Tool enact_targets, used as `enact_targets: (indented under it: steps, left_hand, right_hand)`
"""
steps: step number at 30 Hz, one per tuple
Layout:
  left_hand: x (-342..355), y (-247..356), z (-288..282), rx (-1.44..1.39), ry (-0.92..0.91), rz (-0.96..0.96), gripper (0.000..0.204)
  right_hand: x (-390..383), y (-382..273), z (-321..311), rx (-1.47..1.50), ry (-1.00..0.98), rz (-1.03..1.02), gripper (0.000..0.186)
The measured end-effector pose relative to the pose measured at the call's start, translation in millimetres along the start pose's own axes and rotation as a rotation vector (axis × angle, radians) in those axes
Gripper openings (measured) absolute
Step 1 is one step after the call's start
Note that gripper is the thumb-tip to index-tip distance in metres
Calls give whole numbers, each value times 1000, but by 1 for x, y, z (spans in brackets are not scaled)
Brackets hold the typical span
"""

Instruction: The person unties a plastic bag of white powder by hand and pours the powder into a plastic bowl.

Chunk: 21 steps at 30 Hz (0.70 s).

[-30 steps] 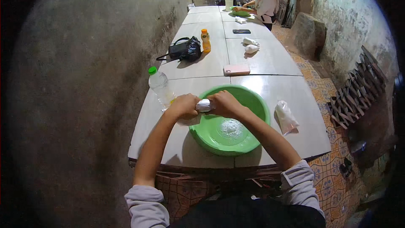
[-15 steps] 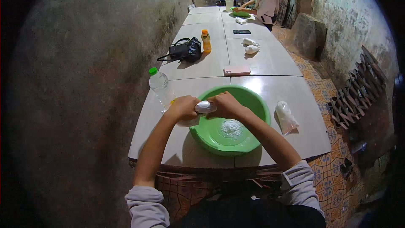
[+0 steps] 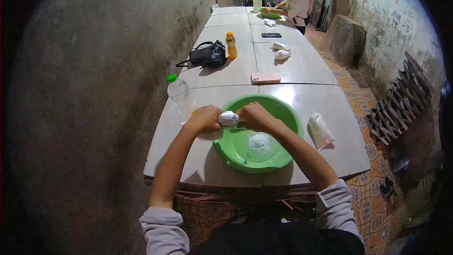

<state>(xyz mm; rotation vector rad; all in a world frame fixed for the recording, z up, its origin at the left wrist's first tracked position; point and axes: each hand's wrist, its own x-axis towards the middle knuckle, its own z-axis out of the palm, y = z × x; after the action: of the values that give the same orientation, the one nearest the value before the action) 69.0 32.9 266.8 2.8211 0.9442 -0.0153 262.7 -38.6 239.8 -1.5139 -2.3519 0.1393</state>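
Over the left part of a green basin (image 3: 283, 108), both my hands are closed on a small clear plastic bag of white powder (image 3: 228, 118). My left hand (image 3: 205, 119) grips the bag's body, and part of the clear plastic shows below that hand. My right hand (image 3: 256, 117) pinches the other end, its fingertips mostly hidden from view. White powder (image 3: 259, 142) lies in a small heap on the basin's floor. To the right of the basin, another bag of white powder (image 3: 321, 131) rests on the table.
A clear bottle with a green cap (image 3: 178, 92) stands beside my left hand. Beyond the basin lie a pink phone (image 3: 265, 78), a black bag (image 3: 207, 55), an orange bottle (image 3: 231, 47), white bags (image 3: 282, 55) and a dark phone (image 3: 271, 35). A person (image 3: 297, 7) works at another green basin (image 3: 270, 14).
My right hand has drawn slightly to the right, away from the bag's white bulge. Otherwise both hands stay in nearly the same place.
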Motion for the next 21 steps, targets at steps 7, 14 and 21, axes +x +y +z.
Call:
enact_targets:
  steps: [7,14,21]
  left_hand:
    - [-2,7,-4,33,22,25,29]
    - [-8,15,-12,-31,9,-25,38]
    - [-7,15,-12,5,-6,-9,28]
  right_hand:
    - [0,6,2,11,65,-60,17]
    - [4,-1,-6,102,8,-22,29]
    - [19,3,13,32,86,-53,19]
